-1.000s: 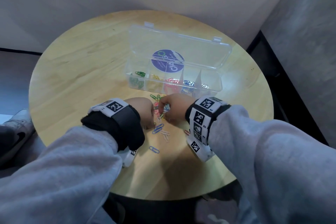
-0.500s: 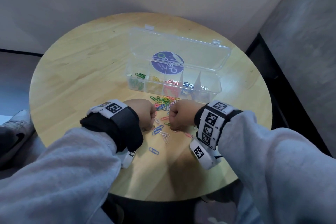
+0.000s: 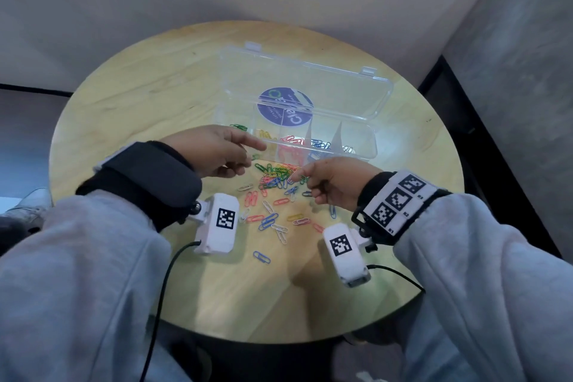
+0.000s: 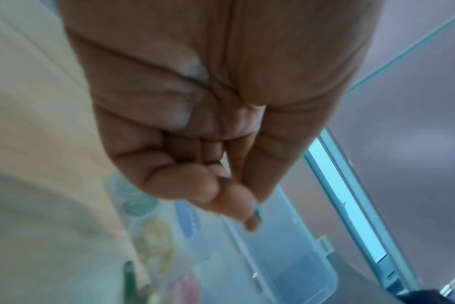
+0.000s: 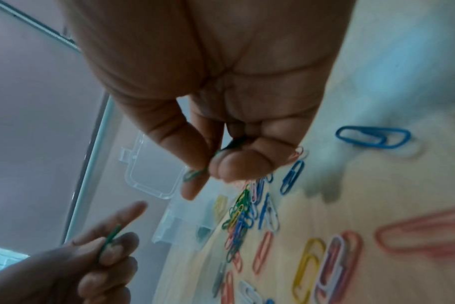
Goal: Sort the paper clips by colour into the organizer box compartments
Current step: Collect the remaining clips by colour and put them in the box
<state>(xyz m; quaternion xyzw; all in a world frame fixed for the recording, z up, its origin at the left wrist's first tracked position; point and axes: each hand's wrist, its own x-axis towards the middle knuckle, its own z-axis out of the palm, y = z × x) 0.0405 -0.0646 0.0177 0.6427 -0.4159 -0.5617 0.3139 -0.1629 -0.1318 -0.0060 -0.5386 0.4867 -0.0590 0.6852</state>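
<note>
On the counter [image 3: 124,121], just this side of the box [image 3: 356,149], lies the loose pile of clips [image 3: 276,183], close enough for short carries. Left hand [image 3: 217,153] pinches a green clip [image 5: 109,239] w/ thumb & fingers, index pointing at the box's left end, prob. heading for the green compartment [image 3: 238,128]. Right hand [image 3: 335,181] hovers over the pile, also pinching a green clip [image 5: 195,173]. Lid stands open at the back, so compartments are reachable. Many clips still unsorted.

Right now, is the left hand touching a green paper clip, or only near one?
Touching. In the right wrist view the left hand pinches a green paper clip between thumb and fingers, with no gap showing. The left wrist view is blurred.
</note>
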